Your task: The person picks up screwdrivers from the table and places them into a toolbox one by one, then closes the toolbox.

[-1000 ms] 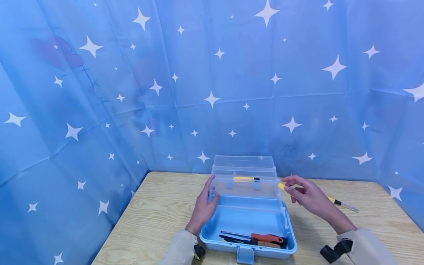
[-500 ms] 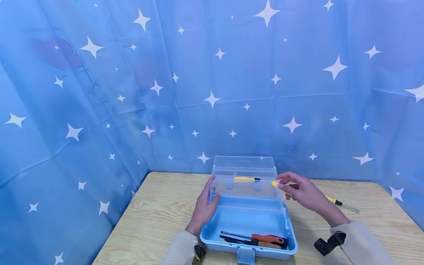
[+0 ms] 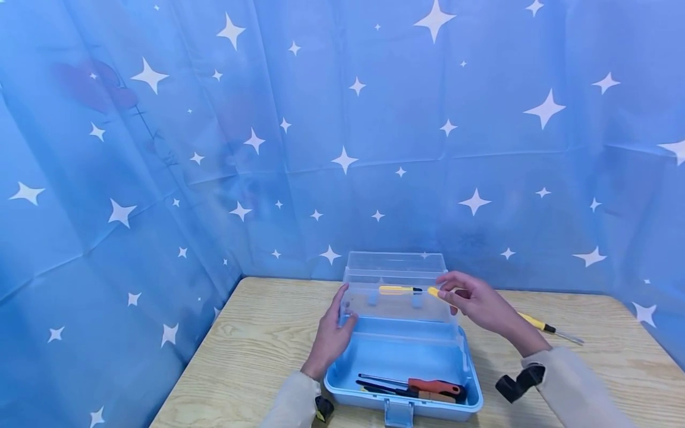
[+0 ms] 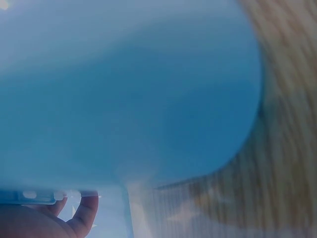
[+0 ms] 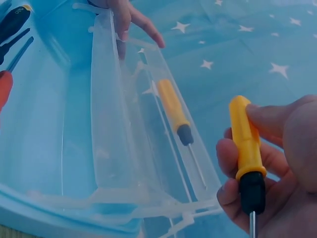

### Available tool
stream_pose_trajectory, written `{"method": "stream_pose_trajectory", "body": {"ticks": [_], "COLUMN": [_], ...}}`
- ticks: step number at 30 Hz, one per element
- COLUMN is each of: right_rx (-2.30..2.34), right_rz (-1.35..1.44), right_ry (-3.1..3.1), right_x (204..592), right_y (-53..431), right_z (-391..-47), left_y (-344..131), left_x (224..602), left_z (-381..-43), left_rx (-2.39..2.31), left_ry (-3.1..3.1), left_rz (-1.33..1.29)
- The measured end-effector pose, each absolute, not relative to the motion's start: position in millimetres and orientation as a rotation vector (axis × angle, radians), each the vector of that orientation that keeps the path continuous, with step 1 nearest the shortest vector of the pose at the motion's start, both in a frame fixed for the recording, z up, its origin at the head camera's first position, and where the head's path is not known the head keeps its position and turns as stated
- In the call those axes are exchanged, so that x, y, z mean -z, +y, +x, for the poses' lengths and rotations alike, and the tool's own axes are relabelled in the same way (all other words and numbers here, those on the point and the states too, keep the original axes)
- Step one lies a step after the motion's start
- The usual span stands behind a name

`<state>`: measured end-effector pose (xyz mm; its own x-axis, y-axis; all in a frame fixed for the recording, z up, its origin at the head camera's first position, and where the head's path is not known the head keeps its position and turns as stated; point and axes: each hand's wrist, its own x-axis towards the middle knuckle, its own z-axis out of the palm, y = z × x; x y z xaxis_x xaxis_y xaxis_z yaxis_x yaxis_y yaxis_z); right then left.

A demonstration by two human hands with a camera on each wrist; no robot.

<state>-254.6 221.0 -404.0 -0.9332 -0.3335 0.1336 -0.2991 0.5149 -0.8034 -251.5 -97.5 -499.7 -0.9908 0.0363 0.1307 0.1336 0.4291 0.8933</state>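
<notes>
In my right hand [image 3: 484, 306] I pinch a screwdriver with a yellow handle and black collar [image 5: 242, 141] between thumb and fingers, its shaft pointing down in the right wrist view. The hand is at the right end of a raised clear plastic tray [image 3: 364, 304] on a light-blue toolbox [image 3: 401, 353]. Another yellow screwdriver [image 5: 171, 104] lies in the tray. My left hand [image 3: 327, 342] grips the tray's left end, thumb in front; blue plastic fills most of the left wrist view. An orange-and-black screwdriver [image 3: 430, 385] and other dark tools lie at the box's front.
On the table [image 3: 251, 333], right of the toolbox and partly behind my right forearm, lies a yellow-and-black screwdriver [image 3: 537, 322]. The box's latch [image 3: 398, 411] hangs at the front. A blue curtain with white stars [image 3: 299, 131] stands behind the table.
My right hand has moved left with its yellow screwdriver, from beside the tray's right end to over it. The left hand has stayed on the tray.
</notes>
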Motion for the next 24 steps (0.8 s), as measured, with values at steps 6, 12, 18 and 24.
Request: {"method": "stream_pose_trajectory", "body": {"ticks": [6,12,18,24], "right_rx": [1.402,1.382,1.369,1.337], "right_rz": [-0.586,-0.635,-0.650,-0.692], "right_ry": [2.705,2.717,2.717,2.747], "right_x": [402.1,401.7,399.7,398.4], "right_y": [214.2,206.8,199.9,192.4], "right_z": [-259.5,-264.8,-268.6,-274.6], "left_y": [-98.0,-97.4,-97.4,-96.8], "left_x": [499.5,497.8,498.1,498.7], "left_z": [-251.7,-250.7,-251.1,-252.9], "left_rx": [1.619,1.626,1.622,1.632], "left_ry": [-2.580,-2.567,-2.564,-2.565], "left_rz": [-0.156,-0.164,-0.152,-0.144]}}
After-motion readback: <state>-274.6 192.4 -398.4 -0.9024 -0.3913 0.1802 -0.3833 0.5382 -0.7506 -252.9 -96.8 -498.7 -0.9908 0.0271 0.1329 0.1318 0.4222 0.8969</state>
